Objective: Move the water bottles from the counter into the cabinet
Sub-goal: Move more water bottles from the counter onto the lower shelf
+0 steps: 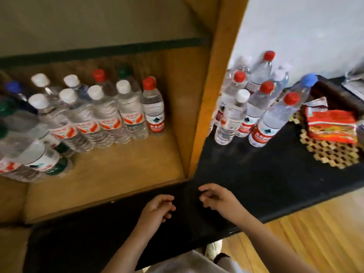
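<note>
While a cluster of water bottles (254,103) stands upright on the black counter (266,184), more bottles (94,113) fill the wooden cabinet (122,174) shelf. Left hand (157,208) and right hand (217,198) hover loosely curled, holding nothing.

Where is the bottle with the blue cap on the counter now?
In the head view, the blue-capped bottle stands at the right rear of the bottle cluster on the black counter.

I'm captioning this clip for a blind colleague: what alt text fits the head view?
Two empty hands, left hand and right hand, hover over a black counter. Bottles on the counter stand right of a wooden cabinet already holding many shelved bottles.
</note>
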`<state>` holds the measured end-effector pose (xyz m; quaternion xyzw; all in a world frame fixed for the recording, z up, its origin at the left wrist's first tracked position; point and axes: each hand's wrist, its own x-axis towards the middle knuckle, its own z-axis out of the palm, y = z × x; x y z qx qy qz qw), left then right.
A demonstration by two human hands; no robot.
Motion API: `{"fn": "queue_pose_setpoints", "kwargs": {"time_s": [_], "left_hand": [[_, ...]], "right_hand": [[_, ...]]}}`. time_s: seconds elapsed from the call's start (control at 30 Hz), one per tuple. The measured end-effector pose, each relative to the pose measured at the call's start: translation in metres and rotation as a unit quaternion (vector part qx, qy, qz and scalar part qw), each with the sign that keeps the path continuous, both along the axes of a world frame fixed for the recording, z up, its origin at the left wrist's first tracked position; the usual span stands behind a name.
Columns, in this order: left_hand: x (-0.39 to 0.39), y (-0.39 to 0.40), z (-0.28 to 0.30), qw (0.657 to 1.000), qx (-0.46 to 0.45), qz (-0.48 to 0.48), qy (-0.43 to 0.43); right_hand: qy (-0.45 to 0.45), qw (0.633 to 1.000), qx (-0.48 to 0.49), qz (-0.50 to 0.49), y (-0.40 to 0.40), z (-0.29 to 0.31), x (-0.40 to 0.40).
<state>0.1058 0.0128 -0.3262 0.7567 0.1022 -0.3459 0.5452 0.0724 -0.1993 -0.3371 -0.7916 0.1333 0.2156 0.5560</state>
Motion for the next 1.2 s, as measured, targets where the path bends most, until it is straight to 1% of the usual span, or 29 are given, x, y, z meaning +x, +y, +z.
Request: {"fn": "queue_pose_setpoints", "kwargs": {"time_s": [0.1,0.17,0.23,0.27,0.33,0.4,0.47,0.63,0.73,0.83,1.0,1.1,1.2], "left_hand": [[0.002,-0.056,0.004,0.997,0.000,-0.074,-0.037],[0.007,-0.096,0.006,0.992,-0.004,-0.117,-0.039],[0.019,-0.130,0.007,0.991,-0.010,-0.131,-0.034],[0.028,-0.148,0.006,0.993,-0.015,-0.116,-0.036],[0.048,-0.179,0.006,0.997,-0.023,-0.052,-0.051],[0.068,-0.202,0.007,0.996,-0.025,0.012,-0.087],[0.087,-0.221,0.008,0.990,-0.030,0.050,-0.131],[0.116,-0.252,0.017,0.967,-0.058,0.099,-0.229],[0.126,-0.264,0.017,0.955,-0.068,0.118,-0.263],[0.134,-0.270,0.016,0.952,-0.079,0.131,-0.264],[0.138,-0.265,0.015,0.952,-0.056,0.116,-0.276],[0.135,-0.253,0.015,0.955,-0.053,0.082,-0.281],[0.126,-0.241,0.016,0.963,-0.069,0.033,-0.259]], "right_hand": [[-0.021,0.997,-0.011,-0.074,-0.057,0.008,-0.009],[-0.039,0.991,-0.022,-0.128,-0.095,0.010,-0.011],[-0.052,0.984,-0.031,-0.170,-0.126,0.010,-0.007],[-0.057,0.979,-0.036,-0.190,-0.142,0.010,-0.003],[-0.074,0.969,-0.048,-0.229,-0.168,0.009,0.008],[-0.095,0.958,-0.045,-0.266,-0.187,0.010,0.021],[-0.115,0.949,-0.049,-0.291,-0.203,0.011,0.036],[-0.178,0.938,-0.058,-0.292,-0.222,0.017,0.071],[-0.215,0.932,-0.068,-0.282,-0.223,0.018,0.087],[-0.245,0.927,-0.095,-0.266,-0.225,0.016,0.100],[-0.225,0.935,-0.087,-0.259,-0.225,0.010,0.109],[-0.217,0.938,-0.105,-0.248,-0.226,0.008,0.106],[-0.209,0.944,-0.107,-0.233,-0.224,0.010,0.098]]}}
